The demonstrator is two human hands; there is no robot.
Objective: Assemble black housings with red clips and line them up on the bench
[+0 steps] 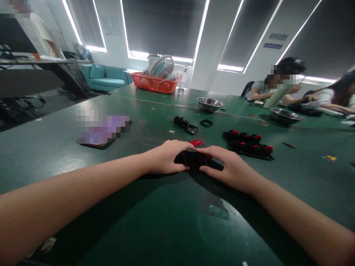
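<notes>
Both of my hands meet on a small black plastic part (193,159) lying on the green table (83,155). My left hand (164,158) grips its left end with fingers curled over the top. My right hand (229,167) pinches its right end between thumb and fingers. Small red pieces (196,142) lie just beyond my fingertips. To the right lies a row of black parts with red tabs (249,144).
Farther back lie loose black parts (185,124) and a black frame (206,122). Two steel bowls (209,104) (285,115) stand behind them, and an orange basket (154,82) with a fan at the far end. Two people sit at the right. A blurred purple object (102,129) lies left.
</notes>
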